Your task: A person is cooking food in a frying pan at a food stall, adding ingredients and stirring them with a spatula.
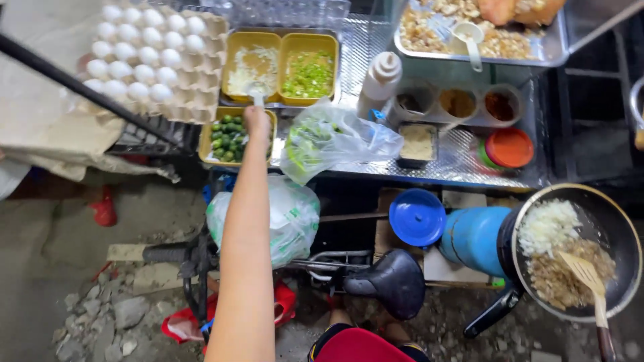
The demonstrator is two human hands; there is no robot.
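My left hand (256,122) reaches far forward over a cart counter and is closed on the handle of a small spoon (257,96). The spoon dips into a yellow tub of shredded white vegetable (249,64). Beside it on the right is a yellow tub of chopped green vegetable (309,70). Just under my hand is a yellow tub of small green limes (227,137). My right hand is out of view.
A tray of white eggs (151,57) stands at the left. A clear bag of greens (335,137), a squeeze bottle (380,79) and sauce cups (458,102) sit on the metal counter (463,164). At right, a black pan (620,234) holds rice and a wooden spatula (585,275) over a blue gas cylinder (473,238). A bicycle saddle (392,281) is below.
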